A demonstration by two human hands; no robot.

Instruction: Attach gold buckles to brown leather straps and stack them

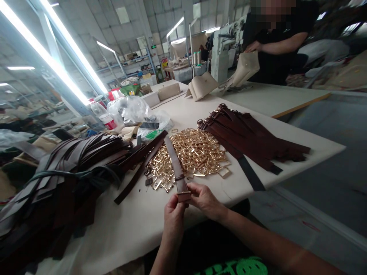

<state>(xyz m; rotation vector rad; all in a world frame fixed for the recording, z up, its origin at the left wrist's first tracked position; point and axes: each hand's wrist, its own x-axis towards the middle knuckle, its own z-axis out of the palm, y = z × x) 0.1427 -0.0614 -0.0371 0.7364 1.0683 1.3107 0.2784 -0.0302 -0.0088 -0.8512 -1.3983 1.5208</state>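
A brown leather strap (pixel 173 154) lies lengthwise over a heap of gold-coloured metal buckles (pixel 197 151), its near end raised at the table's front edge. My left hand (pixel 174 214) pinches that near end from the left. From the other side, my right hand (pixel 205 198) grips the same end with bent fingers. A gold buckle (pixel 183 193) sits across the strap between my fingertips, and a dark leather loop (pixel 179 177) surrounds the strap just beyond it. The undersides of the strap end and some fingertips are hidden.
Bundled dark straps (pixel 83 164) are piled at the left. Straps with buckles (pixel 249 133) lie fanned out at the right. Plastic bags (pixel 132 109) and beige bag pieces (pixel 202 84) stand farther back. Across the table (pixel 309 131) a person (pixel 278 46) holds a beige bag beside a sewing machine (pixel 222 49).
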